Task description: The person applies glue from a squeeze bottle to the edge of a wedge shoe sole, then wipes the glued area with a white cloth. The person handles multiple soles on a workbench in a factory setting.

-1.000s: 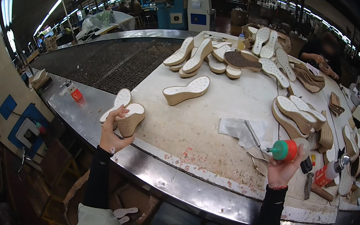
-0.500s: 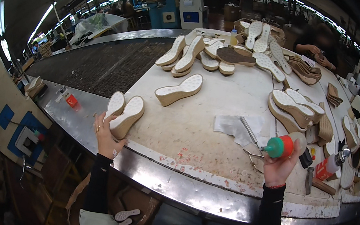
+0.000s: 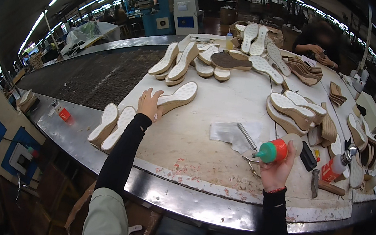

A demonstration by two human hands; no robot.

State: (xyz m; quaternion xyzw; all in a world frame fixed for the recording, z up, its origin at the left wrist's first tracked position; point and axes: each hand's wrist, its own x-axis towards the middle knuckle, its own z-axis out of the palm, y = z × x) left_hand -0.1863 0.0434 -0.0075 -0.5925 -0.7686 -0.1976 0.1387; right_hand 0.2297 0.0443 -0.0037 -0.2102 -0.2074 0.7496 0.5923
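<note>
Head view, looking down over a pale, glue-stained tabletop in a shoe workshop. Left hand stretched forward, fingers spread flat against the heel end of a cream wedge sole lying alone near the tabletop's left middle; touching, not yet closed around it. Right hand raised near the front edge, grip wrapped tight around an orange squeeze bottle with a green nozzle, nozzle pointing left. Two more cream soles resting on the metal ledge to the left. Grey cloth just left of the bottle. Heaps of soles further back and along the right side. Another person's hands at the far right corner, blurred. Wedge sole probably light, stiff and slightly grippy; best taken across the narrow waist, thumb under the arch.
</note>
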